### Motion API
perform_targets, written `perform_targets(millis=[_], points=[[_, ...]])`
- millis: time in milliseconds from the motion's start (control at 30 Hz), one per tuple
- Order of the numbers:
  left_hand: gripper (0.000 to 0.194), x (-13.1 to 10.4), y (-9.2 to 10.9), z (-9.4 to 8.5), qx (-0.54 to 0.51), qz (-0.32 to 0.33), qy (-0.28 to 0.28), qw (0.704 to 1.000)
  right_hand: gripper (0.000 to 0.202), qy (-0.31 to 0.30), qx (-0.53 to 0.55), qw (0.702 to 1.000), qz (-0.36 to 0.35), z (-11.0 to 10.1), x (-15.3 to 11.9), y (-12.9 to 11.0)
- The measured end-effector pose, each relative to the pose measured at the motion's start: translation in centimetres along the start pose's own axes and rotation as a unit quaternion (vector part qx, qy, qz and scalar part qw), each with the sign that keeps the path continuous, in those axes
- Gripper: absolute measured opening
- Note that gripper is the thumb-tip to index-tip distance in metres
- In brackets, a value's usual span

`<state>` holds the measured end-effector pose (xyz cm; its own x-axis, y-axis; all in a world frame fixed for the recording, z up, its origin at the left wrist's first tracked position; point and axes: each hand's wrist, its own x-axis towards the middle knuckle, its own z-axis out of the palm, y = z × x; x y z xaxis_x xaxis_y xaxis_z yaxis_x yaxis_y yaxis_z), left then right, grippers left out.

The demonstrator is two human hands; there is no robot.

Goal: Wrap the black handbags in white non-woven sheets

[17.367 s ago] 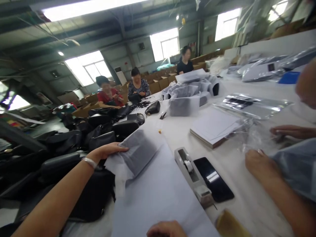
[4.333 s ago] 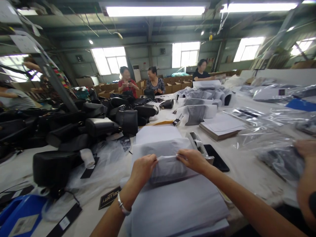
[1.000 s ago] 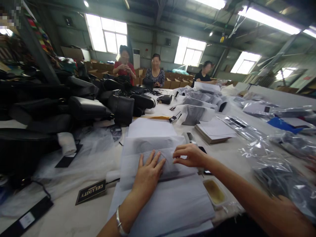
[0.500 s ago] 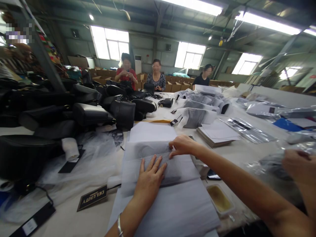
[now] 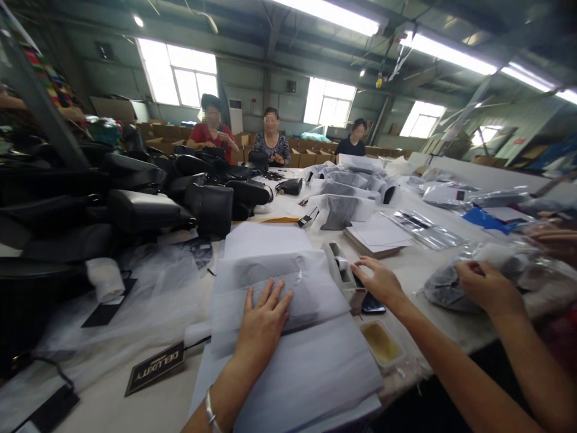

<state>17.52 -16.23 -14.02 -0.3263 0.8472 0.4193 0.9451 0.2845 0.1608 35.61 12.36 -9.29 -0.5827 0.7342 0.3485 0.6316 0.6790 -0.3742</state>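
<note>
White tissue paper (image 5: 311, 367) lies in stacked sheets in front of me, its upper part folded over a dark, flat shape. My left hand (image 5: 265, 316) rests flat on that covered shape, fingers spread, holding nothing. Off to the right of the paper, my right hand (image 5: 377, 279) has its fingers apart at a grey tape dispenser (image 5: 346, 273), fingertips close to its edge; whether they touch cannot be made out. A black DELUXITY tag (image 5: 155, 365) on a cord lies left of the paper.
Black bags (image 5: 148, 210) are piled at the left. A tray of yellowish material (image 5: 381, 341) and a phone (image 5: 373, 304) lie right of the paper. A neighbour's hand (image 5: 489, 288) is at a plastic-wrapped bundle (image 5: 444, 285). Three people sit across the table.
My right hand has left the paper and moved right to the tape dispenser, its fingers opening. My left hand stays on the paper. The camera view has turned a little to the right.
</note>
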Motion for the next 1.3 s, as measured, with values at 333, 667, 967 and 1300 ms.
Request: perform_targets(millis=[333, 667, 967, 1300], points=[[0.04, -0.1, 0.0, -0.4, 0.022, 0.009, 0.005, 1.0, 0.034, -0.008, 0.394, 0.899, 0.189, 1.3, -4.4, -1.1], [0.043, -0.1, 0.1, -0.5, 0.008, 0.014, -0.002, 1.0, 0.039, -0.016, 0.467, 0.848, 0.25, -1.7, -9.9, -2.6], [0.044, -0.1, 0.0, -0.4, -0.004, 0.012, 0.0, 1.0, 0.035, -0.101, 0.427, 0.862, 0.254, 0.4, -9.9, 0.5], [0.045, 0.3, -0.3, -1.3, -0.032, 0.008, -0.014, 0.999, 0.031, 0.012, -0.126, 0.983, -0.135, -3.7, -9.3, 0.8]])
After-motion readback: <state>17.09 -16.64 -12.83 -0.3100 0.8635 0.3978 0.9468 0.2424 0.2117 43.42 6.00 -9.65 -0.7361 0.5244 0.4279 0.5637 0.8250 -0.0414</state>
